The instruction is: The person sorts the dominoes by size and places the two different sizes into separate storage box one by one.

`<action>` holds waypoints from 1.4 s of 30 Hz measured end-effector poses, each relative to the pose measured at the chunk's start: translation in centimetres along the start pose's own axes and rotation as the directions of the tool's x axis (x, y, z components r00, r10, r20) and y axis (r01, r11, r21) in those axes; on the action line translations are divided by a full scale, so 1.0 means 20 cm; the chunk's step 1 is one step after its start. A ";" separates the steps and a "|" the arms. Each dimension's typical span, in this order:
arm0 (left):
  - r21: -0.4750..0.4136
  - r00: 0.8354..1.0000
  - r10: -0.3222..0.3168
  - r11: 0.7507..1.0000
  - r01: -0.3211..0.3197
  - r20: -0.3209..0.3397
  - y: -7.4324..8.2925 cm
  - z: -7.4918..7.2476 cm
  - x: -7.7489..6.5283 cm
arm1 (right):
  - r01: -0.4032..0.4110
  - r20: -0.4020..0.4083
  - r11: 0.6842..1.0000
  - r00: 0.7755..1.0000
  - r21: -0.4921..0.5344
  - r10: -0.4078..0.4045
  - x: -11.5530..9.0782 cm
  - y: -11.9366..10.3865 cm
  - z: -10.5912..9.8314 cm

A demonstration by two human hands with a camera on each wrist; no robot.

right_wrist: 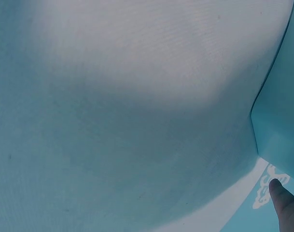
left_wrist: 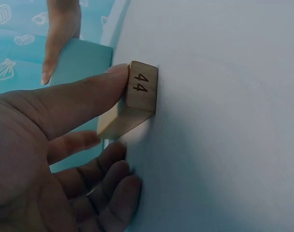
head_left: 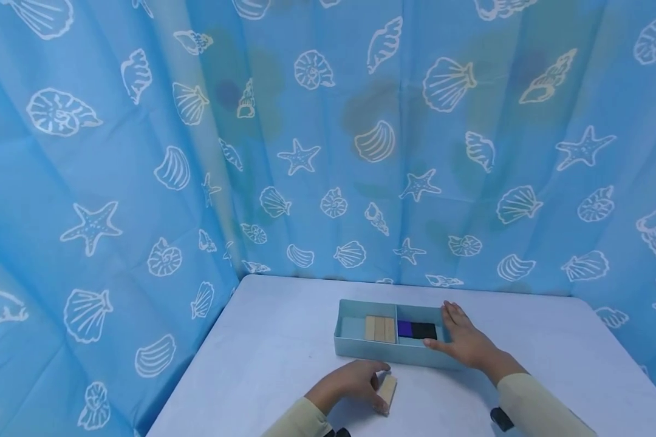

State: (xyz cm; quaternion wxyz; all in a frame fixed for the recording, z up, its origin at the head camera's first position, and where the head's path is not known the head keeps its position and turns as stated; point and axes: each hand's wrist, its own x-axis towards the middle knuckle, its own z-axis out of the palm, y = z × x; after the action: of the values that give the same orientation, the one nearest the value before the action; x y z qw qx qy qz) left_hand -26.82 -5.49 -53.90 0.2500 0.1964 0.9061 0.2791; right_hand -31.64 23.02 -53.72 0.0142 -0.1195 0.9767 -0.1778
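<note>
My left hand (head_left: 355, 381) pinches a pale wooden block (head_left: 387, 391) lengthwise, close over the table in front of a light-blue box (head_left: 372, 349). In the left wrist view, the thumb presses the near end of the block (left_wrist: 142, 89), beside the dark number 44 on that end. The other fingers of that hand curve below it. At the box's right end, my right hand (head_left: 470, 343) rests with its thumb stretched over the front rim and its straight fingers reaching the back right corner. One fingertip (right_wrist: 276, 186) shows beyond the box's corner in the right wrist view.
A divider (head_left: 396, 325) splits the box in two. Its left compartment holds several wooden blocks (head_left: 379, 328) side by side; the right one holds a purple block (head_left: 405, 329) and black pieces (head_left: 424, 331). A blue shell-patterned curtain (head_left: 328, 152) hangs around the white table (head_left: 273, 328).
</note>
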 end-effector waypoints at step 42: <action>-0.180 0.983 0.150 0.969 -0.168 -0.108 0.05 -0.14 -0.06 | 0.004 -0.016 1.000 1.000 0.025 -0.003 -0.02 0.01 0.01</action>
State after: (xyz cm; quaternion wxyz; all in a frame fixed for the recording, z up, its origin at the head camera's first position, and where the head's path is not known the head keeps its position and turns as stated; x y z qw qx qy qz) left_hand -27.26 -6.33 -50.87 0.2017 0.2309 0.8676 0.3916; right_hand -31.34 23.17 -53.88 0.0076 -0.1197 0.9742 -0.1912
